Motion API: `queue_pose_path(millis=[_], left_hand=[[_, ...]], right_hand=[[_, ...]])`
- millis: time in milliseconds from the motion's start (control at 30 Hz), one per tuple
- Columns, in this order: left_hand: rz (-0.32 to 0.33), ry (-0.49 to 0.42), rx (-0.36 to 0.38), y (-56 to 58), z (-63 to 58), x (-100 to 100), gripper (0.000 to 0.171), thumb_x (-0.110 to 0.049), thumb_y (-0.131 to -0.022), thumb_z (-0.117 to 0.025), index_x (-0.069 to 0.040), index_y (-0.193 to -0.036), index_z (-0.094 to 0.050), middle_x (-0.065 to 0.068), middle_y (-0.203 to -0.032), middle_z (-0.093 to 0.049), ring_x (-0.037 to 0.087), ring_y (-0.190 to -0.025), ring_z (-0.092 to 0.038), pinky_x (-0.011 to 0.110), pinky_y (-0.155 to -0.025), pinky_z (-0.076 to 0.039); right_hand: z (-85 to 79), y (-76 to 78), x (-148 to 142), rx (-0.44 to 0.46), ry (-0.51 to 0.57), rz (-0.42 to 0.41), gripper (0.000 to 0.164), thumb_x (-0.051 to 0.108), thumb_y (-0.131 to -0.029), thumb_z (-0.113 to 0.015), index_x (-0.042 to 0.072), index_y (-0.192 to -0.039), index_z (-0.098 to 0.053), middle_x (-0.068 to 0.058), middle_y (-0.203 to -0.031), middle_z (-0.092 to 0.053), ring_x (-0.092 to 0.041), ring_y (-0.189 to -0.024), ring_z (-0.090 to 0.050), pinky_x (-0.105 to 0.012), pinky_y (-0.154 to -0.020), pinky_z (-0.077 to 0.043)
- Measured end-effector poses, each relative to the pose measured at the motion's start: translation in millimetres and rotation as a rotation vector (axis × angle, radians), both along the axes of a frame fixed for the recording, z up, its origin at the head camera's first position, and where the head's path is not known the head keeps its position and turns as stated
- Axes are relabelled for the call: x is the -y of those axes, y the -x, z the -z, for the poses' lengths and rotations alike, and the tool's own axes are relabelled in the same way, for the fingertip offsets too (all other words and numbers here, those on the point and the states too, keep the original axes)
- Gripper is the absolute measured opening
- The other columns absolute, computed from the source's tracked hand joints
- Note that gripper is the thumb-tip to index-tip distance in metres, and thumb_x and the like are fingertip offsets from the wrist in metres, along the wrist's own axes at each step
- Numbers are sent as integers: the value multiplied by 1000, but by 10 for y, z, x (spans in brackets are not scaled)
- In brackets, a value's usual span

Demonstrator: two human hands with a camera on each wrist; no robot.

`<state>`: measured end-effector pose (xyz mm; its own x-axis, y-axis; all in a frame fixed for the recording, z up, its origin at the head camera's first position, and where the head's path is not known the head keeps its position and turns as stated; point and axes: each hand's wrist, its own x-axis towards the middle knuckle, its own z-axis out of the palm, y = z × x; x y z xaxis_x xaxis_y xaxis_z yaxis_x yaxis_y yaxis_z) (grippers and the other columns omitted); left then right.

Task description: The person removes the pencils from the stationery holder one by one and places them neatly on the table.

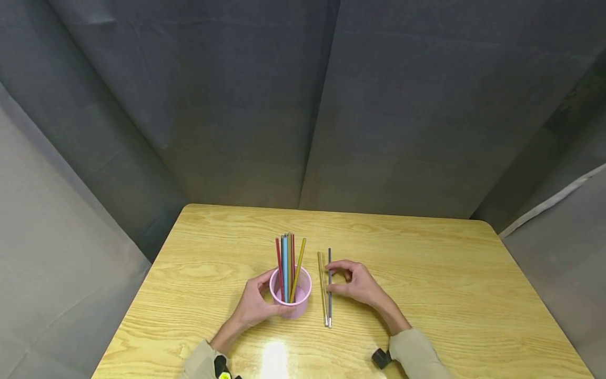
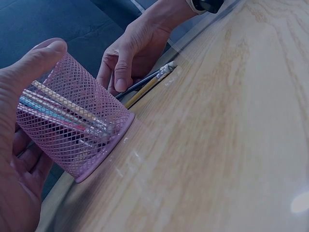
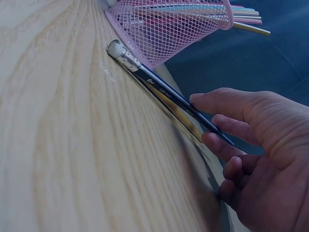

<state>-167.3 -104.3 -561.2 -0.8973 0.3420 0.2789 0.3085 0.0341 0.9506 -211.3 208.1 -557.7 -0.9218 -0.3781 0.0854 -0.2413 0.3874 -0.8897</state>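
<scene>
Pencils [image 1: 285, 268] lean inside the pink cup [image 1: 302, 309], gripped on its left by the left hand [image 1: 255, 305], presumably for steadiness, while right of it the right hand [image 1: 356, 284] pinches a dark pencil [image 1: 330, 305] beside a yellow pencil [image 1: 323, 295].

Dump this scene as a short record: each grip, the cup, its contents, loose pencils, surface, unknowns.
left grip: curled around pink mesh cup
right grip: dark pencil between thumb and fingers
cup state: upright on the table
cup contents: several pencils, including red, light blue and yellow
outside cup: dark pencil and loose yellow pencil, side by side, right of cup, eraser ends toward the person
dark pencil marking: "HB"
surface: light wood grain
unknown: exact pencil count in cup; whether dark pencil is lifted
</scene>
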Motion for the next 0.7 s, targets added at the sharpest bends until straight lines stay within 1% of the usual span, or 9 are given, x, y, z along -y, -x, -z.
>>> queue_pose_path(millis=[167, 467, 700], left_hand=[[1, 0, 7, -7, -11, -5, 89, -7, -67, -97, -3, -146, -58, 13, -138, -68, 27, -125, -65, 32, -111, -49], [14, -8, 7, -2, -9, -7, 90, -2, -66, -96, -6, -147, -57, 14, -138, -68, 30, -121, -66, 33, -108, -52], [13, -12, 2, -3, -3, -4, 89, -2, -66, -96, -6, -147, -58, 14, -136, -68, 29, -119, -67, 32, -105, -54]], right_hand=[[-5, 8, 13, -16, -48, 4, 47, 15, -79, -91, 7, -123, -74, -12, -107, -75, -8, -68, -42, -20, -58, -33], [18, 24, 14, -23, -100, 13, 46, 20, -81, -91, 10, -122, -75, -6, -105, -74, -13, -76, -49, -22, -65, -40], [14, 19, 17, -37, -107, 10, 46, 20, -80, -91, 10, -122, -75, -6, -103, -73, -14, -76, -48, -22, -64, -40]])
